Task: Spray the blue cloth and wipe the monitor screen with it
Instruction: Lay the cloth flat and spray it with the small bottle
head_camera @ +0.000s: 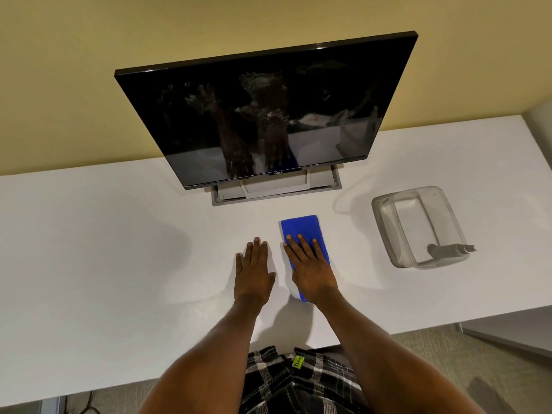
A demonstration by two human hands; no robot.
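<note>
Desk (89, 249): it was white and stood against a yellow wall; every place below is given from the monitor.
Left hand (252, 271): it lay flat on the desk, in front of the monitor's stand and a little left of it. The fingers were straight and close together, palm down, and they held nothing.
Monitor (265, 112): it was dark and switched off, tilted back on a grey stand (276, 189). The glass showed smears and the reflection of two arms.
Cloth (301, 231): it was blue and folded long, on the desk in front of the stand, just right of the left hand.
Right hand (310, 268): it rested flat on the cloth's near part, fingers straight and slightly spread, pressing and not gripping.
Bin (418, 227): clear plastic, on the desk right of the monitor, well apart from the cloth. A dark, slim thing (448, 250) lay inside at its near end; I could not tell what it was.
</note>
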